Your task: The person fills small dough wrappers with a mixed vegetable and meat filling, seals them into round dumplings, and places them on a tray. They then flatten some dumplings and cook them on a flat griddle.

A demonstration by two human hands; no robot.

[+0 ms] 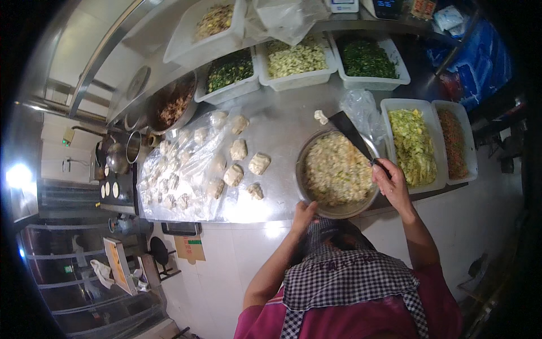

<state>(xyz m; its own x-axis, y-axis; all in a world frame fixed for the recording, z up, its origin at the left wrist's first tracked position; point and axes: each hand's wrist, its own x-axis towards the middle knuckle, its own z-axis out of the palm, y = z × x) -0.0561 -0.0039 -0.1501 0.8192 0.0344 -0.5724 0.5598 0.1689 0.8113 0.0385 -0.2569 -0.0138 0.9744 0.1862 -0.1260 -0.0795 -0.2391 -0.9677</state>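
Observation:
A round metal bowl [300, 178] stands at the near edge of the steel worktop, filled with a pale chopped filling [334, 169] flecked with green. My left hand [305, 215] grips the bowl's near left rim. In my right hand [391, 184] is the handle of a flat, dark-bladed spatula [350, 133]. Its blade slants up and left over the bowl's far right side, clear of most of the filling. Just beyond the blade's tip, a small scrap of dough [321, 117] lies on the steel.
Left of the bowl, several dough pieces [233, 175] lie on the worktop [279, 123], others under clear plastic sheeting [173, 182]. Plastic tubs of chopped fillings [296, 59] line the back; two more tubs [413, 144] stand right. A griddle [120, 197] with pale flat rounds is at far left.

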